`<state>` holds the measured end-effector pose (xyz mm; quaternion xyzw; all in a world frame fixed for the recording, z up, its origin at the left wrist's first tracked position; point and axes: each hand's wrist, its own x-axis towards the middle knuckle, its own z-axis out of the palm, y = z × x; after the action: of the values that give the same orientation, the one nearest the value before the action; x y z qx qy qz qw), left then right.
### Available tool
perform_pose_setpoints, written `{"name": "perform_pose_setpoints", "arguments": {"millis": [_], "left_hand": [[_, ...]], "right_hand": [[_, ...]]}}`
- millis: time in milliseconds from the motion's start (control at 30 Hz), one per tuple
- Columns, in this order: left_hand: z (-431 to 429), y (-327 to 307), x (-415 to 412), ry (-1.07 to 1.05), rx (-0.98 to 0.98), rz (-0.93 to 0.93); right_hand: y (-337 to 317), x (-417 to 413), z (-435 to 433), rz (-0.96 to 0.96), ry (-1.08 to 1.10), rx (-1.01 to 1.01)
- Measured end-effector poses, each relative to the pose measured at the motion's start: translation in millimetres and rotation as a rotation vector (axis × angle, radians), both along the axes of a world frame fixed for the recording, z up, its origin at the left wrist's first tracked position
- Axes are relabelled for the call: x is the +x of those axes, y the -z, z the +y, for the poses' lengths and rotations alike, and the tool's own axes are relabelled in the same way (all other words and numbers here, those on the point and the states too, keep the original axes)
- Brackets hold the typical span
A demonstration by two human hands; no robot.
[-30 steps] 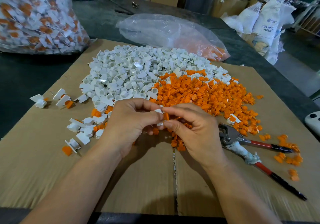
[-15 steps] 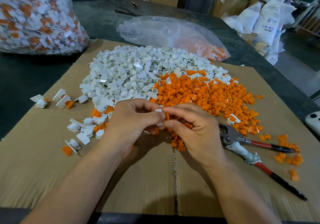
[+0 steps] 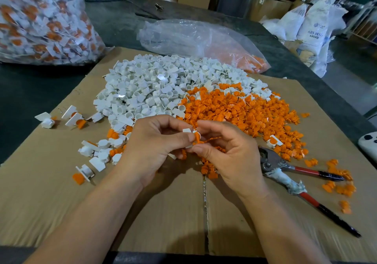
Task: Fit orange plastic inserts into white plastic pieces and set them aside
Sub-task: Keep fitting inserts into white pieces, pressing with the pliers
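A flattened brown cardboard sheet [image 3: 167, 212] covers the dark tabletop [image 3: 30, 92]. Behind it, at the far left, stands a bulging clear plastic bag of white-and-orange assembled pieces [image 3: 40, 23], and a flatter clear plastic bag with some orange parts inside [image 3: 193, 37] lies beyond the sheet's far edge. On the cardboard a heap of white plastic pieces [image 3: 155, 88] meets a heap of orange plastic inserts [image 3: 240, 108]. Red-handled metal pliers [image 3: 271, 161] lie to the right. A few fitted pieces [image 3: 73, 117] sit apart at the left. Both hands meet just above the heaps' near edge - the left hand [image 3: 151, 147] pinches a white plastic piece [image 3: 186, 130], while the right hand [image 3: 234, 155] pinches an orange plastic insert [image 3: 197, 136] against it.
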<state>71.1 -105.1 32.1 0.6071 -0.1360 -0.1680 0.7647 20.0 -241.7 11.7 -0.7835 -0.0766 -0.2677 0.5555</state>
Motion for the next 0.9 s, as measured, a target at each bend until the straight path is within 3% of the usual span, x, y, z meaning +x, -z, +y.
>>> {"name": "perform_pose_setpoints", "arguments": {"millis": [900], "left_hand": [[2.3,-6.9,2.9,-0.023,-0.017,0.178]], "right_hand": [[0.1,-1.6,-2.9,0.034,0.023,-0.026]]}}
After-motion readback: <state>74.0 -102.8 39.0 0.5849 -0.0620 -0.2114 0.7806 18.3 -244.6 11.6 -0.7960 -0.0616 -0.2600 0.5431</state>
